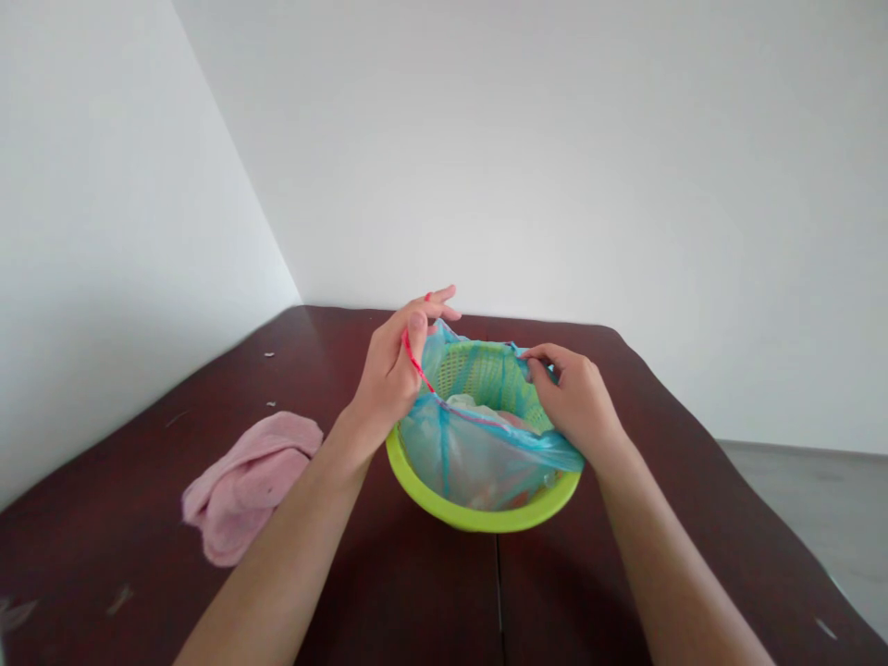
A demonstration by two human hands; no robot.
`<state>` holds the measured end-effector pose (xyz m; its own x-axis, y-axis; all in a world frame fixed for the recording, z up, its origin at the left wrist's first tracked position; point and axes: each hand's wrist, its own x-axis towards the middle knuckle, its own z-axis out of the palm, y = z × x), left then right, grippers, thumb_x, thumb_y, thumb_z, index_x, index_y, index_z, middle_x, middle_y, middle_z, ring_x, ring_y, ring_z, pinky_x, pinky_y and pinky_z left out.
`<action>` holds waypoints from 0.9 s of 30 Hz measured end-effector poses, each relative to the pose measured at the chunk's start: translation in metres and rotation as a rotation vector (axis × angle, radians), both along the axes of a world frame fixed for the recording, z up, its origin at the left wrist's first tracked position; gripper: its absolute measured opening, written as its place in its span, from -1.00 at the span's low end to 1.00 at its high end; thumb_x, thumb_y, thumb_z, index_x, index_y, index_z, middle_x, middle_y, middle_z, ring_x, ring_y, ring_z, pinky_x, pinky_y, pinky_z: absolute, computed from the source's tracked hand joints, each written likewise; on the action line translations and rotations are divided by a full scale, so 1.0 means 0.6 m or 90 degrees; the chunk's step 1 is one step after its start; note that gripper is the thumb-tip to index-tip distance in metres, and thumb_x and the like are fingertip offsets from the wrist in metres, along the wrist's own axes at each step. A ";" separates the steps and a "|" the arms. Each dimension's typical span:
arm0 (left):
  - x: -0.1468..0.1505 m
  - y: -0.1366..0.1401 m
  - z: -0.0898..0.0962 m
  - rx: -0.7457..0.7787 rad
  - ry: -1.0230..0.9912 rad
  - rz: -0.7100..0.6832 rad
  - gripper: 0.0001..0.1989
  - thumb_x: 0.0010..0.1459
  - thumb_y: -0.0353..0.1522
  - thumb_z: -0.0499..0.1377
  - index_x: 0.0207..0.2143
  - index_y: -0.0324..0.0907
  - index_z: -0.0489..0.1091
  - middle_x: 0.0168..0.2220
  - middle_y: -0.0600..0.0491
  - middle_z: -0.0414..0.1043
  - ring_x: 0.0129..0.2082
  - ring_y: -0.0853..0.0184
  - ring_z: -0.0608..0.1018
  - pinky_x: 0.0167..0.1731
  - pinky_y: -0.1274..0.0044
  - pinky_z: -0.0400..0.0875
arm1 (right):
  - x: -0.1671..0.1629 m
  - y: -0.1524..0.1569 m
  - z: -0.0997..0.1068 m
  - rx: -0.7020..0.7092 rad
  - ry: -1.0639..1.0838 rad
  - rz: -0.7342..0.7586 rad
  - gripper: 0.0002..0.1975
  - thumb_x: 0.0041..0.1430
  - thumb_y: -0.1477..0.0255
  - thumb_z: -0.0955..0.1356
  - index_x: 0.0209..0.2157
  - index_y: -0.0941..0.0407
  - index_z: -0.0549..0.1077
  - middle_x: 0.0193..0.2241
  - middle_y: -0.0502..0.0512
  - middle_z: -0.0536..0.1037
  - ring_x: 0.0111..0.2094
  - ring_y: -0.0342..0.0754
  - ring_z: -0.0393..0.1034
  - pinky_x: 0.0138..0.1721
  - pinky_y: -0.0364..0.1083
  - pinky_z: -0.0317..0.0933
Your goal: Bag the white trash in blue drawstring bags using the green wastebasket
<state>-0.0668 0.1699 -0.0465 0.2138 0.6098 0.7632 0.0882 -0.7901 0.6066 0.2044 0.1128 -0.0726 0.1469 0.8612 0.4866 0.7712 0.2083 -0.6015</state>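
Note:
A translucent blue drawstring garbage bag [478,453] lines a lime-green plastic basket [478,520] with perforated walls. Pale, crumpled contents [478,404] show inside the bag, too unclear to name. Around the thumb and a finger of my left hand [399,361] runs the bag's red drawstring [416,363], pulled taut from the rim at the left. That hand's fingers stretch forward while it holds the string. My right hand [573,393] pinches the bag's edge at the basket's right side; its fingertips are partly hidden in the blue film.
A folded pink cloth [256,481] lies left of the basket, close to my left forearm. The dark reddish-brown table [416,592] has a seam down its middle and small white scraps at the left. White walls [527,166] rise behind it and on the left.

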 end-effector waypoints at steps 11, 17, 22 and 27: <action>-0.009 -0.008 0.018 0.116 -0.066 0.106 -0.43 0.76 0.05 -0.02 0.05 -0.06 0.68 0.30 -0.17 0.69 0.28 0.06 0.71 0.14 0.23 0.71 | 0.001 -0.014 0.016 0.145 -0.014 0.054 -0.74 0.56 0.40 0.36 -0.06 0.01 0.76 -0.08 0.19 0.74 -0.06 0.14 0.66 0.01 0.08 0.47; -0.052 -0.019 0.056 -0.055 -0.017 0.065 -0.52 0.64 0.12 0.25 0.05 -0.07 0.70 0.12 -0.09 0.77 -0.08 0.21 0.79 -0.07 0.41 0.71 | 0.020 -0.073 0.051 0.121 0.068 0.014 -0.58 0.50 0.29 0.50 0.31 0.01 0.65 -0.10 0.12 0.68 -0.43 -0.08 0.40 -0.34 -0.02 0.38; -0.054 -0.056 0.081 -0.071 -0.057 0.077 -0.58 0.54 0.06 0.40 0.09 -0.07 0.70 0.14 -0.08 0.77 -0.06 0.20 0.81 0.00 0.38 0.76 | 0.012 -0.125 0.070 0.117 0.186 0.120 -0.34 0.45 0.33 0.53 0.51 -0.11 0.46 0.32 0.28 0.56 -0.25 -0.05 0.60 -0.37 -0.04 0.57; -0.046 -0.076 0.089 -0.066 -0.074 0.064 -0.66 0.52 -0.03 0.46 0.13 -0.03 0.70 0.14 -0.06 0.76 0.00 0.19 0.80 0.13 0.34 0.75 | 0.005 -0.151 0.076 0.178 0.124 0.109 -0.18 0.40 0.46 0.53 0.60 -0.21 0.37 0.43 0.28 0.49 0.08 0.14 0.65 -0.05 0.11 0.74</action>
<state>-0.0945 0.1241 0.0069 0.0622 0.7007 0.7107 0.0883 -0.7132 0.6954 0.2076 0.0221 -0.0271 0.1252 0.7188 0.6839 0.5873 0.5019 -0.6350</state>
